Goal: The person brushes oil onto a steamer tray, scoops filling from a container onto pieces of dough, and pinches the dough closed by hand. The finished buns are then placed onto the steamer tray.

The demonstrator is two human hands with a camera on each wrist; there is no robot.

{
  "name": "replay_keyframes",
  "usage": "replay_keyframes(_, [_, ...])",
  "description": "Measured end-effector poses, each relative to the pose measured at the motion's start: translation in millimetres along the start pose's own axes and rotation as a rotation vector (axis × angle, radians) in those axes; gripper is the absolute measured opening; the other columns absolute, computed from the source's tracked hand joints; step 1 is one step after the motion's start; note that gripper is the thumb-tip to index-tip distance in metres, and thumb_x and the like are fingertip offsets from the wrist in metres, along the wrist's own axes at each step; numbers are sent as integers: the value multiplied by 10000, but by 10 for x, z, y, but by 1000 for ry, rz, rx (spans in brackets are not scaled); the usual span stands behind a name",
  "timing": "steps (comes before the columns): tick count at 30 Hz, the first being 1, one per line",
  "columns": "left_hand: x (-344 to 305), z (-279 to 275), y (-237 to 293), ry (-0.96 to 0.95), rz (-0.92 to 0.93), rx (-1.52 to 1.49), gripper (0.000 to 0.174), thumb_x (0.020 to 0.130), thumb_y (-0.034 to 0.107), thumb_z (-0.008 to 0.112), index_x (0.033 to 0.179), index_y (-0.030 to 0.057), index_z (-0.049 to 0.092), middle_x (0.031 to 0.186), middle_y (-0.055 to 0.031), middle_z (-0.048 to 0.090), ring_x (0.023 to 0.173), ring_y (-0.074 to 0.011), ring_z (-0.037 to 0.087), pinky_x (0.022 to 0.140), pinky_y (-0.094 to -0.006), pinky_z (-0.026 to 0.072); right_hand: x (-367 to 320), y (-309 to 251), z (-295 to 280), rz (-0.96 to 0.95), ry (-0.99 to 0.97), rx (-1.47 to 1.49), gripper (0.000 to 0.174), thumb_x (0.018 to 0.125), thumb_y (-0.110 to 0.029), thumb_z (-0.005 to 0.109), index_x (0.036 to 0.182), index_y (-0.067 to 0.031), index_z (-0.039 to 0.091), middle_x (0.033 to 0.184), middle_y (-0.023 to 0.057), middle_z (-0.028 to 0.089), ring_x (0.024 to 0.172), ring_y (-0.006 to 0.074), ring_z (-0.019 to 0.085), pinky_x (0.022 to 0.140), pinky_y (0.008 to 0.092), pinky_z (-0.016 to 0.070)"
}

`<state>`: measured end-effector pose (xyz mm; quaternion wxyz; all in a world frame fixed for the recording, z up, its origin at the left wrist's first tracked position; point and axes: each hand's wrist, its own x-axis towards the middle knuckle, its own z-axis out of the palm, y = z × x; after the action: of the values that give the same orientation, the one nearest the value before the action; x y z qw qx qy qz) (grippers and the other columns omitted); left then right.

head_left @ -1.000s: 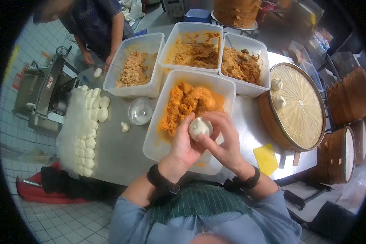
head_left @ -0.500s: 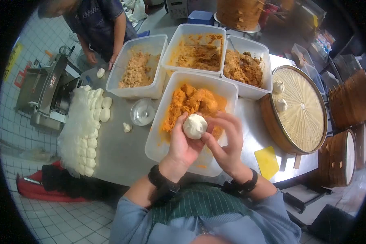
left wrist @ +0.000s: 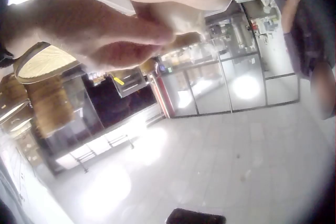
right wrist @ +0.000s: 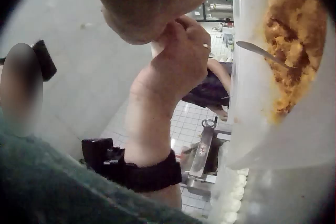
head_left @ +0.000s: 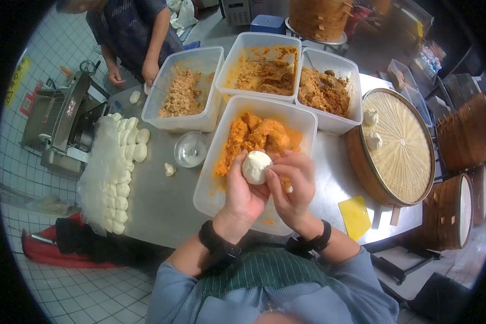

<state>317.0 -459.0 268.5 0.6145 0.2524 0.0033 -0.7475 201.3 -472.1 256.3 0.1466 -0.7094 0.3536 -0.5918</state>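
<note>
A round white pleated bun (head_left: 257,167) sits in my left hand (head_left: 240,197), whose fingers curl around its left side and underneath. My right hand (head_left: 295,189) pinches at the bun's right edge with thumb and fingertips. Both hands are over the near part of a plastic tub (head_left: 204,198) of orange filling (head_left: 269,135). In the left wrist view, fingers fill the top and hide the bun. The right wrist view shows my left hand (right wrist: 170,71) from the side, the bun hidden behind fingers, and a spoon handle (right wrist: 260,51) sticking out of the filling.
Dough pieces (head_left: 120,203) lie partly under plastic at left, near a clear bowl (head_left: 190,150) and a dough scrap (head_left: 170,169). More filling tubs (head_left: 221,81) stand behind. At right are a bamboo steamer (head_left: 407,156) with two buns (head_left: 373,141) and a yellow scraper (head_left: 355,216). Another person (head_left: 137,32) works at back left.
The bun has turned in my left hand and shifted slightly left. My right fingers lifted and spread beside it, then drew in to its right edge. The other person's hands have moved.
</note>
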Motion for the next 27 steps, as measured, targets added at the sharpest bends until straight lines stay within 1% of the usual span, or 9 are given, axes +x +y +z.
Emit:
replay_keyframes(4, [25,-85,29,-21,-2,-48,341,952,386,392,1013,103,572,982,-65,638,909,-184,626,792,-321,535,25,-10,-6,-16,-39,-48,167,742,-23,696,898,-41,640,988,111,579,999,277,553,888,400,448])
replay_keyframes(6, [-20,15,44,40,33,2,334,949,383,405,1003,101,574,965,-58,636,897,-188,627,798,-331,535,26,-49,-26,194,-12,116,186,753,-42,689,930,-39,632,998,120,580,1000,280,547,874,385,448])
replay_keyframes(10, [-5,-23,59,14,-8,14,330,944,382,419,993,95,573,947,-55,626,891,-192,622,827,-341,527,117,-131,-70,176,-36,67,209,756,-45,685,957,-38,627,1001,128,580,1010,287,540,863,377,448])
replay_keyframes(12, [-12,32,35,75,-20,-12,330,942,386,422,989,95,571,934,-50,615,891,-193,616,844,-343,518,128,-154,-46,153,-61,62,194,753,-48,690,939,-42,633,995,129,579,1009,286,539,860,387,442])
replay_keyframes(16, [-38,63,10,92,4,50,334,942,388,416,991,95,568,938,-50,609,899,-190,612,853,-340,512,64,-49,37,85,-41,61,180,747,-55,699,916,-45,637,994,122,579,1012,288,539,873,396,432])
replay_keyframes(18, [-18,4,18,52,4,54,345,946,388,406,1000,88,566,954,-61,609,894,-194,614,855,-335,511,50,-32,48,26,-36,16,164,764,-66,685,922,-47,645,1002,116,582,1017,285,540,890,406,423])
replay_keyframes(22, [-15,-35,63,44,-3,-15,359,947,380,397,1013,70,565,989,-80,615,916,-215,618,862,-351,516,35,7,36,49,-94,50,167,801,-72,652,965,-42,649,1040,119,579,1031,281,536,902,391,422])
replay_keyframes(24, [-6,0,95,97,-21,-51,370,946,379,389,1025,65,568,1021,-88,623,939,-234,621,846,-372,530,96,-101,-11,338,35,274,181,832,-75,622,1007,-40,649,1084,134,567,1038,276,533,907,375,421])
replay_keyframes(27, [32,-91,128,22,-50,-185,378,948,373,382,1032,55,568,1034,-101,624,953,-259,620,834,-389,541,36,20,-61,305,-54,177,206,831,-88,632,1030,-36,641,1106,145,551,1047,277,527,905,363,421])
